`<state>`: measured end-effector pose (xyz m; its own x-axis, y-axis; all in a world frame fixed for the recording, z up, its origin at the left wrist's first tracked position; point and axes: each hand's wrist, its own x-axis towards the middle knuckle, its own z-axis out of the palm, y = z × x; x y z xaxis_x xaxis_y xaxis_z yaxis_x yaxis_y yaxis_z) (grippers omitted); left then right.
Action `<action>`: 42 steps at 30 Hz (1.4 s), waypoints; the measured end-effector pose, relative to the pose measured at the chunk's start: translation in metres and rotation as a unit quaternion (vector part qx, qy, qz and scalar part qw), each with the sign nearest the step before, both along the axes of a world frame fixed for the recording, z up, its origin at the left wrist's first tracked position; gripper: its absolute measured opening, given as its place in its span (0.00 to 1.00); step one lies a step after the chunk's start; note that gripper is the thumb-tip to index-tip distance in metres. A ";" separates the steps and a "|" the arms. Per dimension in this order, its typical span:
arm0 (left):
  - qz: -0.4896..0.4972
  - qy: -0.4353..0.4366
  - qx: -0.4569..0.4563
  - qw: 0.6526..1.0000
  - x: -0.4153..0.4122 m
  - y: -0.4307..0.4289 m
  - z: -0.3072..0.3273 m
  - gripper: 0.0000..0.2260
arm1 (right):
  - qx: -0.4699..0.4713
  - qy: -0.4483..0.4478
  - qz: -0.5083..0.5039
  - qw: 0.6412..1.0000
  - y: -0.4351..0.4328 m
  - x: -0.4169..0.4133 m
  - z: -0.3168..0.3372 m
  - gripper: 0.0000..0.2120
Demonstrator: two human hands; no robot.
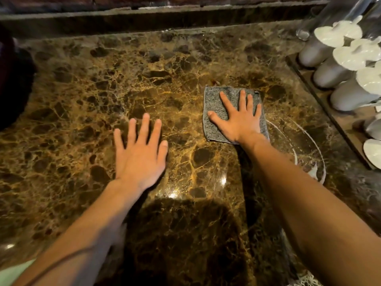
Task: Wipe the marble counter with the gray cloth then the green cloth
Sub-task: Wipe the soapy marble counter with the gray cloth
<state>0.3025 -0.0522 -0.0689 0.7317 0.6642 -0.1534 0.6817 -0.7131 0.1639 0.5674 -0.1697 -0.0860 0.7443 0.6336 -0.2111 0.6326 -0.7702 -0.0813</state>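
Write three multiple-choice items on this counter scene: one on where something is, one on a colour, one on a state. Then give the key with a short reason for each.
1. Where does the right hand rest?
A. flat on top of the cloth
B. on bare counter, apart from the cloth
C. on the wooden tray

2. What colour is the cloth under that hand?
A. green
B. gray
C. white

3. How is the left hand posed?
A. closed in a fist
B. pinching a cloth corner
C. open, fingers spread, holding nothing

Key:
1 A, the palm and fingers lie spread across the cloth.
2 B, its weave is speckled gray against the brown marble counter.
3 C, all the fingers are stretched out over bare marble, with no object in the hand.
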 end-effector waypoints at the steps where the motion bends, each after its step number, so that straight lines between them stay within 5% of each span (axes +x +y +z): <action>1: -0.017 -0.009 -0.005 1.000 0.015 -0.011 -0.001 0.28 | 0.000 -0.001 0.000 1.000 0.000 0.001 0.000 0.43; 15: -0.033 -0.007 -0.001 0.999 0.055 -0.048 -0.029 0.27 | 0.024 -0.002 0.024 0.999 -0.026 -0.011 -0.005 0.41; 32: -0.025 0.008 -0.013 1.000 0.056 -0.048 -0.028 0.27 | 0.039 0.023 0.032 0.998 -0.256 -0.206 0.005 0.39; 42: -0.023 0.013 -0.007 1.000 0.059 -0.051 -0.026 0.27 | 0.001 0.025 -0.003 1.000 -0.184 -0.123 0.005 0.40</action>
